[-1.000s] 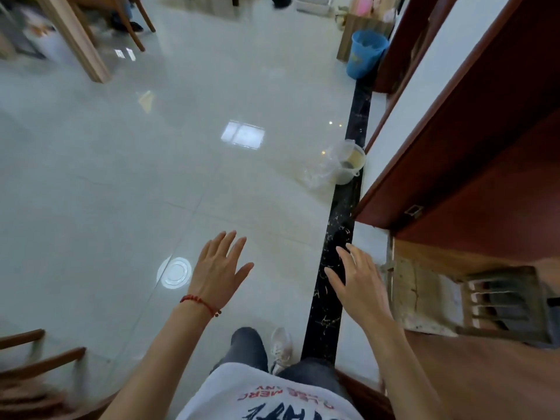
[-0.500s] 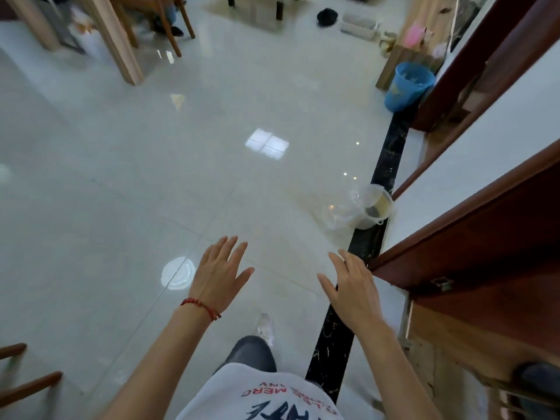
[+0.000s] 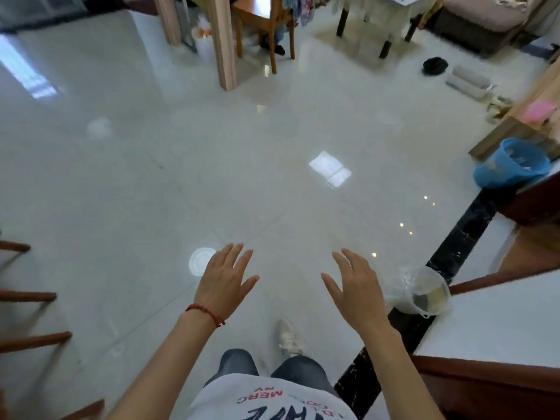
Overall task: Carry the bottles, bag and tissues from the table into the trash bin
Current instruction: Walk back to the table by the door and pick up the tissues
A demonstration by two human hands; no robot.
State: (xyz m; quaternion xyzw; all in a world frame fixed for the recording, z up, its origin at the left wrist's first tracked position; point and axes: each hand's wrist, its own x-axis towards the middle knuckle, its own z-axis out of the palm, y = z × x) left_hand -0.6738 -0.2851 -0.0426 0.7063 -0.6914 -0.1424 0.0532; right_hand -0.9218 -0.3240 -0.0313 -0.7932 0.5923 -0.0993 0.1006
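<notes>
My left hand [image 3: 225, 278] and my right hand [image 3: 354, 286] are held out in front of me over the shiny white floor, fingers spread, holding nothing. A blue trash bin [image 3: 504, 166] stands at the right by a wooden bench, far ahead of my right hand. A clear plastic container in a thin plastic bag [image 3: 422, 294] sits on the floor just right of my right hand, at the black floor strip. A table with a pale cloth [image 3: 375, 7] stands at the far top. No bottles or tissues are visible.
A dark red door [image 3: 497, 386] and its frame fill the lower right. Wooden posts [image 3: 224, 43] and a chair [image 3: 266, 25] stand at the top centre. Chair rungs [image 3: 27, 295] show at the left edge. Slippers [image 3: 466, 81] and a black object lie at top right.
The view has swung up and left, away from the doorway, bringing the far room and table into sight. Both hands stay open; the right hand has come off the door's side.
</notes>
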